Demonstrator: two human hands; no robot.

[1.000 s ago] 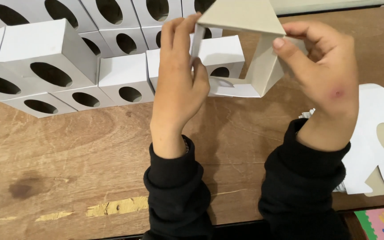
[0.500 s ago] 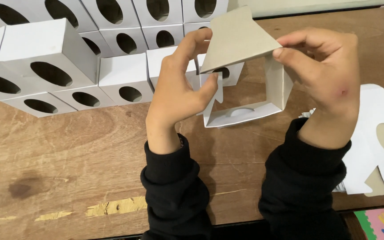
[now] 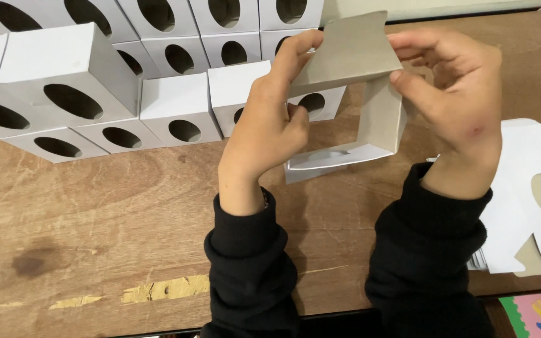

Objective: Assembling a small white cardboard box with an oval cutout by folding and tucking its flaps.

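Overhead, in the head view, both hands hold one half-folded box (image 3: 352,94) above the table (image 3: 95,225). That box sits just right of centre, toward one o'clock, lifted clear of the wood, its grey inner faces showing on the top flap and the right wall, its white bottom panel lowest. Left hand (image 3: 267,128) grips the box's left side: the fingers curl round its edge, with the forefinger stretched up along the top flap. Right hand (image 3: 455,94) pinches the flap's right end at about two o'clock, thumb under, fingers bent narrowly over it. Both wrists wear black sleeves (image 3: 252,263) that run down to six o'clock. Finished white boxes (image 3: 70,81) with oval holes stand packed in rows from nine to twelve o'clock, the nearest just behind the left hand. Flat white blanks (image 3: 533,194) lie at three o'clock, partly under the right wrist. A coloured mat (image 3: 540,313) shows at five o'clock, off the table's edge.
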